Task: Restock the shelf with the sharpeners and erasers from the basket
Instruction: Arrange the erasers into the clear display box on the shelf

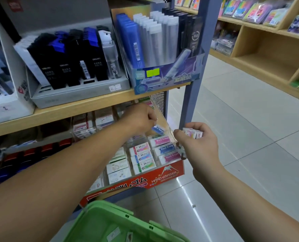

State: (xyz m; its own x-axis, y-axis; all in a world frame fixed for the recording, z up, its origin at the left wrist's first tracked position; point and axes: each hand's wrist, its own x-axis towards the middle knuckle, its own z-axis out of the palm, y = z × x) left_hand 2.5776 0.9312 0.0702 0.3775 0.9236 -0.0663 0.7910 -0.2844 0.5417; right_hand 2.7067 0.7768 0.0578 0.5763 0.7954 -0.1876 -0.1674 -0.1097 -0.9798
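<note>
My left hand (141, 117) reaches into the lower shelf and holds a blue-sleeved eraser (158, 129) over the right-hand column of the red eraser display box (169, 172). That column holds Hard Eraser packs (162, 149); pastel-sleeved erasers (141, 157) fill the column to its left. My right hand (196, 142) hovers just right of the box, closed around a small stack of white erasers (193, 132). The green basket (100, 217) sits at the bottom of the view, with a couple of small white items inside.
The wooden shelf above (86, 105) carries a grey tray of pen refill packs (72, 63) and a box of blue, white and black cases (155, 46). A blue-grey upright post (194, 81) stands right of the shelf. Tiled floor and wooden shelving (260, 49) lie to the right.
</note>
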